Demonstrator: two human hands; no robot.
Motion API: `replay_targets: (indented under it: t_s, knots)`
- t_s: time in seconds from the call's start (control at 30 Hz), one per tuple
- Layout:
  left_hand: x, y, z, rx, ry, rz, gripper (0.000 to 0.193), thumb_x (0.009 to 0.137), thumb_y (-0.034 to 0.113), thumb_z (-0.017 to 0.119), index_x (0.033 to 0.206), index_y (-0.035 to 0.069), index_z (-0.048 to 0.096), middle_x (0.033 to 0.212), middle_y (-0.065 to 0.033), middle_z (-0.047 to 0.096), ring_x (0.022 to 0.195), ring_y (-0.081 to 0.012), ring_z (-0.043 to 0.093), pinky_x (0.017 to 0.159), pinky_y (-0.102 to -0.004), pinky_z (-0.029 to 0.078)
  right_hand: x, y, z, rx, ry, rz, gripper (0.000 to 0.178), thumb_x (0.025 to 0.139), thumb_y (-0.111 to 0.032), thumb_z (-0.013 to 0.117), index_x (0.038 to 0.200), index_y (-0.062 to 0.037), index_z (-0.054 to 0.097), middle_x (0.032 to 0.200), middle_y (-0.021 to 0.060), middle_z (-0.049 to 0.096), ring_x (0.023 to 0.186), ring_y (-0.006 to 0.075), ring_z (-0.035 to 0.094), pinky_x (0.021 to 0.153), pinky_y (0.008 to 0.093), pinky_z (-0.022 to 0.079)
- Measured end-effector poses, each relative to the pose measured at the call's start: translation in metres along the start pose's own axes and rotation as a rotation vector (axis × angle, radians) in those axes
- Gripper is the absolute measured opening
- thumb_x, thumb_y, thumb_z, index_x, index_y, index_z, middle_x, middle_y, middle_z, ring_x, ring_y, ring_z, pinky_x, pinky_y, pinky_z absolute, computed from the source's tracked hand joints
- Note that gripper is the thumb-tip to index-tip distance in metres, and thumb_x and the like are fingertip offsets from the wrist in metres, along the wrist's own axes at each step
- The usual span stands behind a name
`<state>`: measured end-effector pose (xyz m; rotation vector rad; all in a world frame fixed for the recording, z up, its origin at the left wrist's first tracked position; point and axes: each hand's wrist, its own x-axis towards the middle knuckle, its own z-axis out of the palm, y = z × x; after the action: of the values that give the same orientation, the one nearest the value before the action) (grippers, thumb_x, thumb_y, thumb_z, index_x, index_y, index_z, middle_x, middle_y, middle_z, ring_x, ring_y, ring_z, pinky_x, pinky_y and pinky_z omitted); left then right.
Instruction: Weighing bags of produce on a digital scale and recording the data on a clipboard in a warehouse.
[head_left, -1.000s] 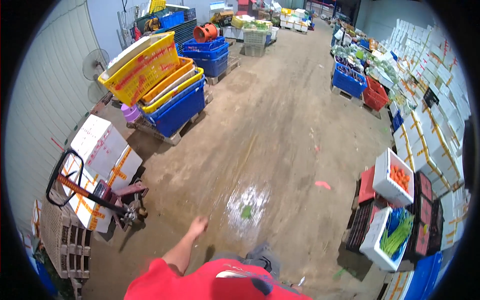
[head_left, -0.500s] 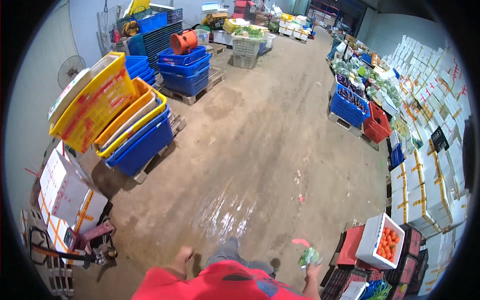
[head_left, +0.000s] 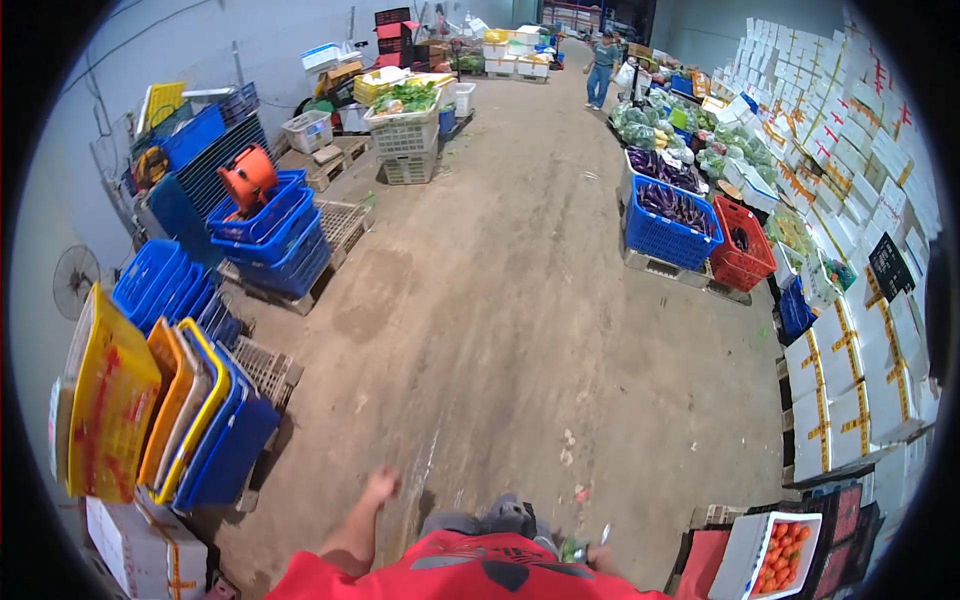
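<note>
My left hand (head_left: pixel 383 484) swings out ahead of my red shirt over the bare floor, its fingers loosely curled with nothing visible in them. Low in the view, my right hand (head_left: pixel 600 557) is closed on a clear plastic bag of green vegetables (head_left: pixel 573 550). Part of that bag is hidden behind my shirt. To the right of this hand stands a white foam box (head_left: pixel 740 560) of orange-red tomatoes (head_left: pixel 783 555).
Nested yellow and blue crates (head_left: pixel 225 440) stand at the left. Further ahead, blue baskets (head_left: pixel 270 245) carry an orange blower (head_left: pixel 248 178). On the right are eggplants in a blue crate (head_left: pixel 670 235), a red crate (head_left: pixel 742 245) and stacked white boxes (head_left: pixel 840 400). A person (head_left: pixel 602 72) stands far ahead.
I have moved forward along the aisle and the view has turned slightly right. My left hand has swung forward; my right hand, with the bag, has dropped back closer to my body.
</note>
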<state>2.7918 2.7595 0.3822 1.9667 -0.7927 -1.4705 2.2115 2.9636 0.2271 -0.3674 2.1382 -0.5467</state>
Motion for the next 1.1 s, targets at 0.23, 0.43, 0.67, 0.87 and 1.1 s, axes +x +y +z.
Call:
replay_targets:
  t_s: [0.23, 0.43, 0.67, 0.87, 1.1]
  knots:
    - [0.109, -0.007, 0.023, 0.329, -0.264, -0.184, 0.031, 0.096, 0.03, 0.045, 0.092, 0.008, 0.067, 0.079, -0.0143, 0.066, 0.064, -0.0222, 0.061, 0.049, -0.0404, 0.044, 0.127, -0.456, -0.028, 0.05, 0.124, -0.413, 0.049, 0.081, -0.004, 0.064, 0.126, 0.004, 0.046, 0.12, 0.0216, 0.059, 0.115, 0.0305, 0.058, 0.099, 0.042, 0.047]
    - [0.333, 0.155, 0.058, 0.048, -0.159, -0.312, 0.033, 0.096, 0.028, 0.045, 0.079, 0.007, 0.065, 0.07, -0.011, 0.062, 0.057, -0.0205, 0.058, 0.047, -0.0388, 0.042, 0.225, -0.635, 0.011, 0.25, 0.214, -0.305, 0.064, 0.086, 0.001, 0.062, 0.143, 0.0011, 0.035, 0.135, 0.0218, 0.054, 0.123, 0.0315, 0.056, 0.1, 0.0409, 0.049]
    - [0.642, 0.671, 0.18, -0.147, -0.05, 0.181, 0.031, 0.098, 0.019, 0.054, 0.126, 0.005, 0.058, 0.102, -0.0087, 0.067, 0.086, -0.0179, 0.064, 0.071, -0.0345, 0.052, 0.337, -0.68, 0.087, -0.027, 0.125, 0.299, 0.054, 0.084, -0.018, 0.065, 0.131, 0.004, 0.049, 0.118, 0.025, 0.064, 0.096, 0.0355, 0.068, 0.077, 0.0406, 0.057]
    - [0.752, 0.903, 0.271, -0.16, -0.066, 0.414, 0.035, 0.099, 0.015, 0.055, 0.132, 0.004, 0.056, 0.106, -0.0091, 0.068, 0.095, -0.0178, 0.065, 0.08, -0.0321, 0.053, 0.465, -0.773, 0.156, -0.357, 0.332, -0.009, 0.054, 0.077, -0.011, 0.069, 0.128, 0.0023, 0.058, 0.113, 0.0258, 0.067, 0.101, 0.0363, 0.069, 0.081, 0.0458, 0.056]
    - [0.813, 1.137, 0.36, -0.306, 0.038, 0.911, 0.032, 0.097, 0.005, 0.056, 0.129, 0.002, 0.057, 0.112, -0.0087, 0.066, 0.103, -0.0181, 0.062, 0.084, -0.0325, 0.051, 0.654, -1.186, 0.11, 0.107, 0.2, -0.182, 0.064, 0.079, -0.01, 0.068, 0.138, 0.0061, 0.046, 0.124, 0.0252, 0.063, 0.117, 0.0365, 0.062, 0.1, 0.043, 0.049]
